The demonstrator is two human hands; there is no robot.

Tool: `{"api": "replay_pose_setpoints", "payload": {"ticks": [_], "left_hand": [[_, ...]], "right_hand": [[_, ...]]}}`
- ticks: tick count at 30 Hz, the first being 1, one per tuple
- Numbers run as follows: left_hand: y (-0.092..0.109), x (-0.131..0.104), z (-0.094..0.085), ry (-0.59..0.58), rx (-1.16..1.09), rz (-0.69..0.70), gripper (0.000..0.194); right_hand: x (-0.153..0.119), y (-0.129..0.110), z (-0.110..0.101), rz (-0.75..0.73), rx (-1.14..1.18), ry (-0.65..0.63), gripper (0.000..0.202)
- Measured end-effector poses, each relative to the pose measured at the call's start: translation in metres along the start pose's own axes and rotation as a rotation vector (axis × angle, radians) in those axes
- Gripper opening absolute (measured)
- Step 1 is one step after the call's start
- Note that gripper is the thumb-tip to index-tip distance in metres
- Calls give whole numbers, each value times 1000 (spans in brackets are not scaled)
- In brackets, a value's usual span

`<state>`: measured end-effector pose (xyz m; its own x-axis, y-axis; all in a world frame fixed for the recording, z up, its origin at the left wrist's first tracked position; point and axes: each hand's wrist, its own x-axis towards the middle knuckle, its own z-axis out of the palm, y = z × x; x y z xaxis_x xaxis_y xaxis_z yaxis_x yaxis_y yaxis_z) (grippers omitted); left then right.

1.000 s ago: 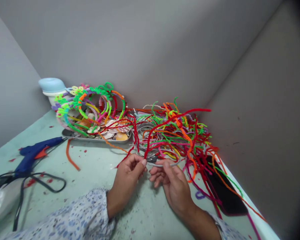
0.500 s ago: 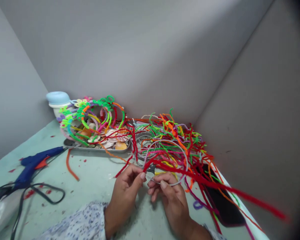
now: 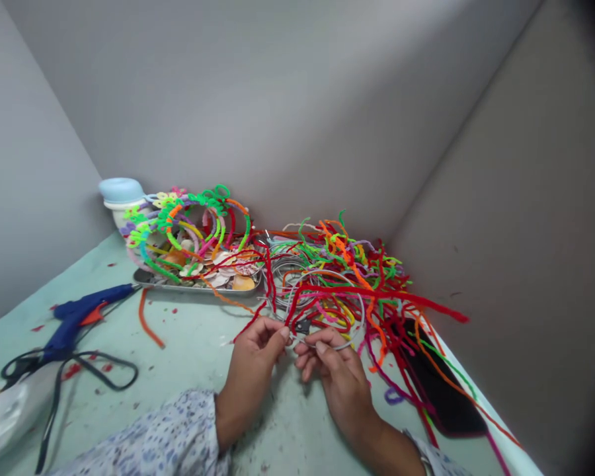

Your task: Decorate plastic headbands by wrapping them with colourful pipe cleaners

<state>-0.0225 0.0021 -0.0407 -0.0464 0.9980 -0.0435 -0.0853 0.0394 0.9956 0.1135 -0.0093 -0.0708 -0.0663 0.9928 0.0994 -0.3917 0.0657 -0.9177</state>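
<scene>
My left hand (image 3: 258,354) is closed in a pinch at the lower left of a thin grey wire hoop (image 3: 363,311), with a red pipe cleaner (image 3: 429,303) caught in the same fingertips. The pipe cleaner rises from the pinch, bends, and runs off to the right across the hoop. On the hoop's lower side, my right hand (image 3: 342,383) pinches the wire between thumb and fingers. Just beyond the fingertips lies a tool with a dark head (image 3: 303,326), partly covered. Behind the hoop is a coil of grey wire (image 3: 285,268).
A heap of colourful pipe cleaners (image 3: 377,264) spreads at the back right, partly over a black phone (image 3: 443,396). At left lie a blue glue gun (image 3: 69,327) and its cable. A metal tray (image 3: 193,288) holds shells and pipe-cleaner hoops (image 3: 248,225), beside a blue-lidded container (image 3: 122,192).
The red pipe cleaner's free end has swung up and leftward from the lower right, and it now bends more sharply above my left fingers. Both hands keep their pinches on the hoop.
</scene>
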Motion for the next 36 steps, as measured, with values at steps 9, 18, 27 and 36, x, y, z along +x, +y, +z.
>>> {"api": "replay_pose_setpoints", "payload": {"ticks": [9, 18, 27, 36], "left_hand": [[-7, 7, 1, -26, -144, -94, 14], [-12, 9, -2, -124, -154, -152, 20], [-11, 10, 0, -121, -256, -240, 17], [-6, 10, 0, -94, -299, -302, 15]], "right_hand": [[3, 3, -2, 25, -14, 29, 14], [5, 2, -1, 44, 13, 28, 13], [3, 1, -1, 55, 8, 28, 13], [4, 1, -2, 61, -10, 25, 14]]}}
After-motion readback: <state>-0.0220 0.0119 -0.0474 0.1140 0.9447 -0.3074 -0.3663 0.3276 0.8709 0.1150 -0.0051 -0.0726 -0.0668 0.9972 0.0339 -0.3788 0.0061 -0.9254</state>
